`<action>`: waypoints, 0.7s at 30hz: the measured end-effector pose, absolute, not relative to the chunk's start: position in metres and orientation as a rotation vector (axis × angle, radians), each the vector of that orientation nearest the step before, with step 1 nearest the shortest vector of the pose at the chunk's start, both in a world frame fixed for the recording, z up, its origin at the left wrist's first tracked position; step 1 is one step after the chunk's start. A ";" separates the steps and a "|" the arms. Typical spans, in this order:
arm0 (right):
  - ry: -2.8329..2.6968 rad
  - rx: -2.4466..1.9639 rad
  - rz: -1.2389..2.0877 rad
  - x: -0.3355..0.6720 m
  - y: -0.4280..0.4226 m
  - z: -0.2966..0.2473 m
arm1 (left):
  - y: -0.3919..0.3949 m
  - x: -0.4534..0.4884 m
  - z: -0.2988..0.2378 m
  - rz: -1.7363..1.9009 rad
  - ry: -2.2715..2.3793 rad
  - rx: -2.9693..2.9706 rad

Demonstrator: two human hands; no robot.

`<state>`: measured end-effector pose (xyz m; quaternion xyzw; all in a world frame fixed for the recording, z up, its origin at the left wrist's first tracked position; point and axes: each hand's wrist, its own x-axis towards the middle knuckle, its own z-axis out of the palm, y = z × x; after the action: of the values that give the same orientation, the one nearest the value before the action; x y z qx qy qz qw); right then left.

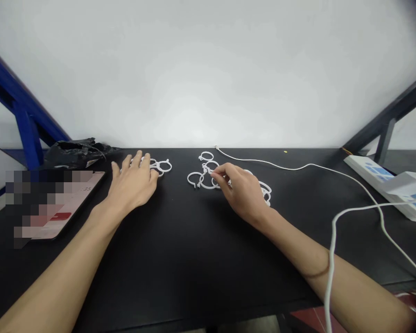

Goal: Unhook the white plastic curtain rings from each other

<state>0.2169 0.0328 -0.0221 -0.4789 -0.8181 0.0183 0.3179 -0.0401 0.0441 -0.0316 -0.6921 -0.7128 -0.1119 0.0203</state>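
Observation:
Thin white plastic rings with small knobs at their ends lie in two groups on the black tabletop [173, 259]. Over the left group [164, 166] rests my left hand [133, 182], palm down with fingers spread, hiding part of those rings. My right hand [244, 189] is at the other, larger group, thumb and forefinger pinched together at a white ring [207, 181]. An open-gapped ring [195, 179] lies just left of that pinch. More rings [266, 189] show from behind the right hand, and the palm covers others.
A tablet [60, 217], partly pixelated, lies at the left near a crumpled black plastic bag [76, 152]. One white cable [280, 165] runs across the right side; another loops over my right forearm. A white power strip [374, 178] sits far right. A white wall [208, 78] rises behind.

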 end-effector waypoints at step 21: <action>-1.872 -0.976 0.931 0.199 0.015 -0.029 | 0.018 0.013 -0.016 -1.152 -1.773 -2.848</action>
<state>0.1986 0.0146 -0.0286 -0.3866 -0.7418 0.3689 0.4052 0.0132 0.0176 -0.0161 -0.7865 -0.4896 -0.3181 -0.2014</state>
